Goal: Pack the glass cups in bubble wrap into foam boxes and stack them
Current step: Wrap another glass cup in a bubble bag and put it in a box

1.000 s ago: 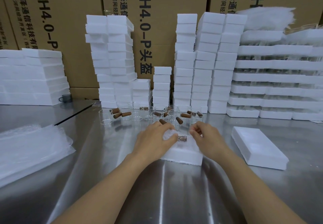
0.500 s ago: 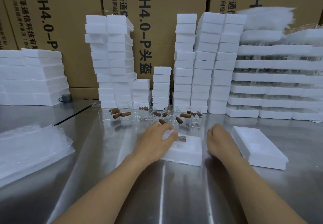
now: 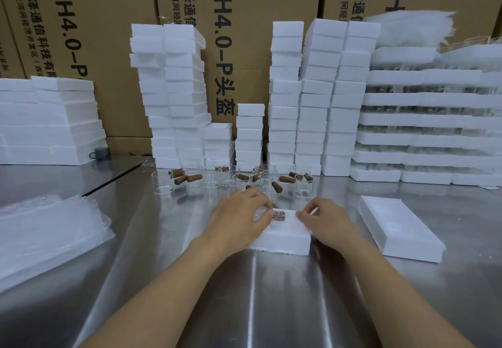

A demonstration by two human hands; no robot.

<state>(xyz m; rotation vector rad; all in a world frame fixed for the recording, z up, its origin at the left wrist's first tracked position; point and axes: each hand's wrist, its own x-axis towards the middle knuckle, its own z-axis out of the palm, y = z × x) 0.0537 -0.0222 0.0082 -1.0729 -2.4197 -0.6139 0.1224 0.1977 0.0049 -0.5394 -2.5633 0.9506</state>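
Left grip (image 3: 239,218) clasps wrapped cup (image 3: 260,214); right grip (image 3: 326,222) seemingly pinches foam box (image 3: 282,237) edge

The surface (image 3: 252,293) is smooth, glossy sheet metal with blurred reflections. The near foam box (image 3: 285,236) is matt white foam, granular along its lower edge. The foam slab (image 3: 399,228) to its right and the far foam stacks (image 3: 286,89) share that finish. The wrapped cup (image 3: 259,214) is covered in clear, bumpy plastic film. The glass cups (image 3: 162,183) are clear and glossy, with matt brown wood-look handles (image 3: 286,179). The bubble wrap sheets (image 3: 46,233) at left are translucent plastic. The far cartons (image 3: 244,7) are matt brown cardboard.
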